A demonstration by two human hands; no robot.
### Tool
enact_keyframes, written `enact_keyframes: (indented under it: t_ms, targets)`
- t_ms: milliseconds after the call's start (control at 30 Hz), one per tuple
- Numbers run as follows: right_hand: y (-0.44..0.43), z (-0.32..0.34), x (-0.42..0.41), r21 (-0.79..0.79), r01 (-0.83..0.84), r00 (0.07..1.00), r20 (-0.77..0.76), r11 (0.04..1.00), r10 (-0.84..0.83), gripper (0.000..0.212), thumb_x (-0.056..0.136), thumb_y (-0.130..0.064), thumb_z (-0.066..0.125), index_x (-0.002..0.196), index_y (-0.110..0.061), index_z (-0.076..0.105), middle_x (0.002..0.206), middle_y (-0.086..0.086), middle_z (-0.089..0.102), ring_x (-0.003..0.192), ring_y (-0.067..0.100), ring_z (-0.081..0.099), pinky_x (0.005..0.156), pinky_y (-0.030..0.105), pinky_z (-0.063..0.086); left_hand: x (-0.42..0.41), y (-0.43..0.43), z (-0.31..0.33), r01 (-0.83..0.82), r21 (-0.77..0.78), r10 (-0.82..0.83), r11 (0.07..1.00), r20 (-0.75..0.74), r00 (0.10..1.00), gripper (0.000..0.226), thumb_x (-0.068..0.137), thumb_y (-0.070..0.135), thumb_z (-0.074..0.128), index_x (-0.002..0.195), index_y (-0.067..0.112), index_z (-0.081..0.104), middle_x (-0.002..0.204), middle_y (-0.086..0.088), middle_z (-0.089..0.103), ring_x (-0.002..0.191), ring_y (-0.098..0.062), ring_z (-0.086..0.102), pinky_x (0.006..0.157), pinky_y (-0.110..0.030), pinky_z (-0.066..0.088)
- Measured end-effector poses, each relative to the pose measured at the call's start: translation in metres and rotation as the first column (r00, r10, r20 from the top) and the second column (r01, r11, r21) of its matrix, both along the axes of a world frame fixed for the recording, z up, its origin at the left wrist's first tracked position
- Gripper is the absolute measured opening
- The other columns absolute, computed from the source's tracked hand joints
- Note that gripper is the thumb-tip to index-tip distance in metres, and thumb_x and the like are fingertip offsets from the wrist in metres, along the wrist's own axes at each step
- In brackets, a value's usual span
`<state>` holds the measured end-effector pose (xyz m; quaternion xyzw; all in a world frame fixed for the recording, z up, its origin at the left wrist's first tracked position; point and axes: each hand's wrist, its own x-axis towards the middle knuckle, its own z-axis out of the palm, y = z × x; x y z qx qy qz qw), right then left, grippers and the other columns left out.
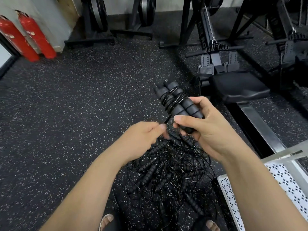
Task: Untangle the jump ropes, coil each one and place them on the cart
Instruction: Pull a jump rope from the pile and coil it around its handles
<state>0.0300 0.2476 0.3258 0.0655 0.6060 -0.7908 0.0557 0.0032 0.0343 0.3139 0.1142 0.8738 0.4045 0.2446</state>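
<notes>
The right hand (208, 130) grips two black handles (176, 100) with rope wound round them. The left hand (141, 139) pinches the loose rope end (167, 120). The tangled pile (166, 172) lies on the floor (66, 114) below, near the cart (283, 157) edge. There is open floor on the left.

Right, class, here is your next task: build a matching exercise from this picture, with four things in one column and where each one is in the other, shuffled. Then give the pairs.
1. handles
2. cord end
3. rope pile
4. cart

A. on the floor
B. pinched by the left hand
C. lower right edge of the view
D. gripped by the right hand

Pairs: 1-D, 2-B, 3-A, 4-C
</notes>
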Motion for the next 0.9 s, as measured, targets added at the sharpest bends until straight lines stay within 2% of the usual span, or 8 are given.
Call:
enact_keyframes:
  t_ms: [133,267,367,467,633,767,833,900]
  targets:
    - [0.007,-0.018,-0.003,0.373,0.109,0.993,0.005,0.921,-0.119,0.058,0.083,-0.012,0.092,0.126,-0.023,0.055,0.103,0.004,0.075,0.080,0.016,0.071,0.068,0.035,0.060,0.006,0.003,0.008,0.083,-0.010,-0.082,0.997,0.023,0.996,0.033,0.106,0.058,0.053,0.094,0.040,0.077,0.066,0.001,0.046,0.060,-0.015,0.044,0.067,-0.032,0.040]
    - [0.011,-0.027,-0.003,0.592,-0.010,0.999,0.049,0.806,-0.023,0.060,0.085,-0.022,0.093,0.126,-0.029,0.051,0.110,-0.004,0.072,0.086,0.005,0.071,0.072,0.021,0.060,0.007,0.001,0.016,0.062,0.027,-0.063,0.998,0.009,0.998,0.028,0.104,0.051,0.063,0.089,0.034,0.079,0.056,0.008,0.038,0.056,-0.016,0.034,0.061,-0.032,0.028]
    - [0.009,-0.033,-0.003,0.556,-0.169,0.985,0.134,0.814,0.114,0.061,0.081,-0.019,0.096,0.122,-0.031,0.053,0.116,0.004,0.072,0.093,0.021,0.075,0.075,0.042,0.065,0.006,-0.007,0.019,0.009,0.094,-0.008,0.996,-0.012,1.000,0.030,0.102,0.049,0.067,0.086,0.028,0.080,0.050,0.011,0.031,0.055,-0.015,0.029,0.065,-0.033,0.026]
    - [0.004,-0.031,-0.002,0.510,-0.340,0.940,0.216,0.790,0.264,0.057,0.082,-0.009,0.093,0.120,-0.024,0.054,0.110,0.007,0.076,0.086,0.018,0.074,0.069,0.036,0.063,0.003,-0.015,0.020,-0.041,0.168,0.047,0.985,-0.032,0.998,0.031,0.096,0.051,0.074,0.082,0.024,0.080,0.053,0.004,0.034,0.053,-0.013,0.030,0.065,-0.034,0.027]
    - [-0.001,-0.015,0.009,0.468,-0.644,0.764,0.349,0.605,0.543,0.052,0.085,-0.001,0.089,0.119,-0.019,0.053,0.092,0.009,0.078,0.073,0.013,0.069,0.070,0.038,0.058,-0.003,-0.024,0.020,-0.021,0.215,0.029,0.976,-0.034,0.999,0.039,0.077,0.055,0.089,0.079,0.018,0.077,0.079,-0.012,0.075,0.070,-0.015,0.062,0.076,-0.035,0.049]
    - [0.000,0.002,0.015,0.325,-0.769,0.639,0.344,0.551,0.688,0.061,0.088,0.005,0.085,0.138,-0.013,0.054,0.113,0.015,0.077,0.086,0.017,0.071,0.074,0.041,0.054,-0.006,-0.027,0.015,0.015,0.203,-0.008,0.979,-0.034,0.999,0.042,0.067,0.055,0.092,0.078,0.017,0.077,0.080,-0.016,0.072,0.071,-0.013,0.059,0.077,-0.036,0.047]
    - [0.003,0.005,0.017,0.260,-0.789,0.613,0.273,0.557,0.742,0.068,0.088,0.009,0.083,0.145,-0.007,0.051,0.136,0.024,0.068,0.106,0.037,0.072,0.080,0.050,0.050,-0.007,-0.030,0.013,0.020,0.244,-0.018,0.970,-0.011,1.000,0.038,0.069,0.050,0.090,0.077,0.016,0.076,0.071,-0.008,0.068,0.067,-0.009,0.055,0.071,-0.030,0.044]
    - [0.007,0.007,0.019,0.177,-0.783,0.622,0.192,0.596,0.760,0.062,0.087,0.013,0.081,0.139,-0.002,0.051,0.138,0.028,0.065,0.115,0.050,0.066,0.082,0.054,0.047,-0.009,-0.030,0.013,0.030,0.287,-0.037,0.957,0.019,0.999,0.035,0.074,0.046,0.087,0.077,0.014,0.075,0.067,0.001,0.064,0.060,-0.006,0.050,0.060,-0.021,0.040]
